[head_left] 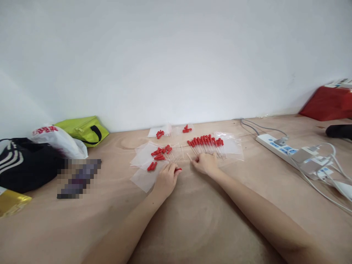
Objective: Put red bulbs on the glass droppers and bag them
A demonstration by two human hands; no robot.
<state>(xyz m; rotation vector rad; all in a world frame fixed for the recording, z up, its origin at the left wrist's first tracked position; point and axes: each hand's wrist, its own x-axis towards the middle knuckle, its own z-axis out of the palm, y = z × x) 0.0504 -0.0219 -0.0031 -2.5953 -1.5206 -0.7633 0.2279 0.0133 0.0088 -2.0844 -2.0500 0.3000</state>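
Observation:
Between the fingertips of my left hand (pixel 166 179) is a red rubber bulb (pixel 178 170). My right hand (pixel 205 163) pinches a thin pale dropper tube (pixel 189 157), its end pointing up and left toward the left hand. The bulb and the tube are apart. Beside my left hand lie loose red bulbs (pixel 159 157) on clear plastic bags (pixel 143 156), with a row of bare tubes (pixel 175 152) to their right. Just beyond my right hand, several droppers with red bulbs fitted (pixel 206 140) lie side by side on another clear bag (pixel 233 146).
Near the wall sit more bags with red bulbs (pixel 160 134). At right are a white power strip (pixel 277 146) with chargers and cables, and a red bag (pixel 327 102). At left lie a lime-green bag (pixel 82 128), a white plastic bag (pixel 52 137), a black bag (pixel 27 165) and a blurred-out dark object (pixel 79 179).

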